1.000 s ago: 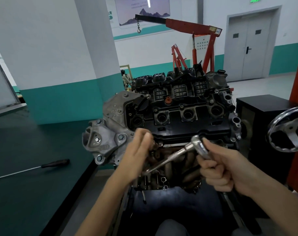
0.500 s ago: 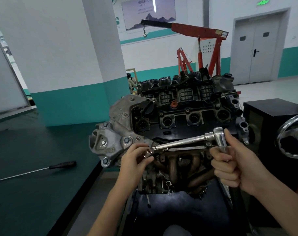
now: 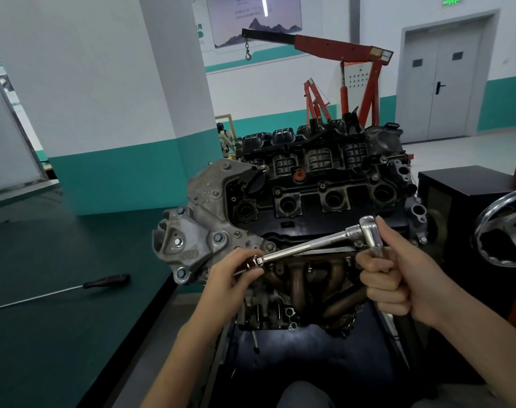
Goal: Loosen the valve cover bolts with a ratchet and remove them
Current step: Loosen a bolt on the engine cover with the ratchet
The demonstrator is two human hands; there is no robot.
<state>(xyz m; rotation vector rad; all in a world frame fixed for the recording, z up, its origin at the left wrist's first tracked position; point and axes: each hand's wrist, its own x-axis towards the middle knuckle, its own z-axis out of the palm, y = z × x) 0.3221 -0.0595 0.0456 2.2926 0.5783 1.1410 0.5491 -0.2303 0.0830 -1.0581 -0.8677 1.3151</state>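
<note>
An engine stands in front of me with its black valve cover (image 3: 309, 201) on top and a grey aluminium bracket (image 3: 197, 231) at its left end. My right hand (image 3: 398, 278) grips the handle of a chrome ratchet (image 3: 368, 231), whose long extension bar (image 3: 306, 247) runs left and slightly down. At the bar's tip my left hand (image 3: 236, 275) pinches a small bolt (image 3: 255, 262) sitting at the socket end, just in front of the engine's lower left edge.
A dark green workbench (image 3: 44, 319) lies to my left with a long black-handled screwdriver (image 3: 103, 281) on it. A silver handwheel (image 3: 507, 228) and a black cabinet (image 3: 457, 201) stand at the right. A red engine hoist (image 3: 353, 69) is behind the engine.
The ratchet has swung up from pointing down-left to nearly level, its head rising in my right hand. My left hand has shifted from over the bar's end to pinching the bolt at the tip.
</note>
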